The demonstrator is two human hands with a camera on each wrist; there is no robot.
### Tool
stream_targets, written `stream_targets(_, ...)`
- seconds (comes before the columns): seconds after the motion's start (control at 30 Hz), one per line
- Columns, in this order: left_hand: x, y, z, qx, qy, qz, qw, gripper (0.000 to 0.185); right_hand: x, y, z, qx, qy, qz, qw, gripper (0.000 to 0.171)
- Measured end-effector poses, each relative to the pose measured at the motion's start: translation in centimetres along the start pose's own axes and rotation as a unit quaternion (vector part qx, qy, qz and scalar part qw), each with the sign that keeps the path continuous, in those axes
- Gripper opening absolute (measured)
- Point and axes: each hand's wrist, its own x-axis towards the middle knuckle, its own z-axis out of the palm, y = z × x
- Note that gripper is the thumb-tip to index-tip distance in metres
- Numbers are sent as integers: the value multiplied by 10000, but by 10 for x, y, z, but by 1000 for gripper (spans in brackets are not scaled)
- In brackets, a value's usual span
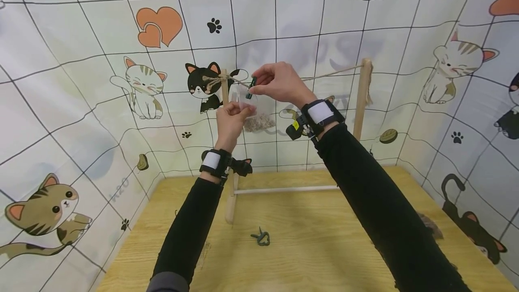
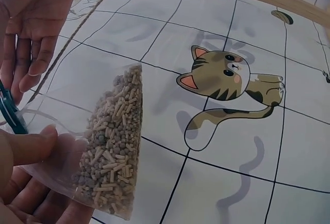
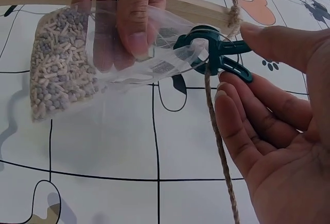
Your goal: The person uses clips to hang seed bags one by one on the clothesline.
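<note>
My left hand (image 1: 230,123) pinches a clear plastic bag (image 3: 121,74) between thumb and fingers. Pale and grey pellets (image 2: 114,141) fill the bag's lower part. In my right hand (image 1: 279,84) is a dark green plastic clip (image 3: 216,53), its handles between thumb and fingers. The clip's jaws sit at the bag's gathered top, right at the twine (image 3: 219,141). That twine runs from a knot on the left wooden post (image 1: 225,91) to the right wooden post (image 1: 361,98).
Another green clip (image 1: 261,237) lies on the wooden table (image 1: 300,256). A white rod (image 1: 288,189) joins the posts low down. Cat-patterned cloth (image 1: 259,21) surrounds the table at back and sides. A brownish object (image 1: 430,226) lies partly behind the right sleeve.
</note>
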Motion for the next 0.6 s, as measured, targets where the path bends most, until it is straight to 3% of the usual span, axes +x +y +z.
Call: stream_targets(0.6, -14, -7, -5, 561, -183, 119, 9982, 27, -15, 12, 4, 6, -307, -154, 9994, 54)
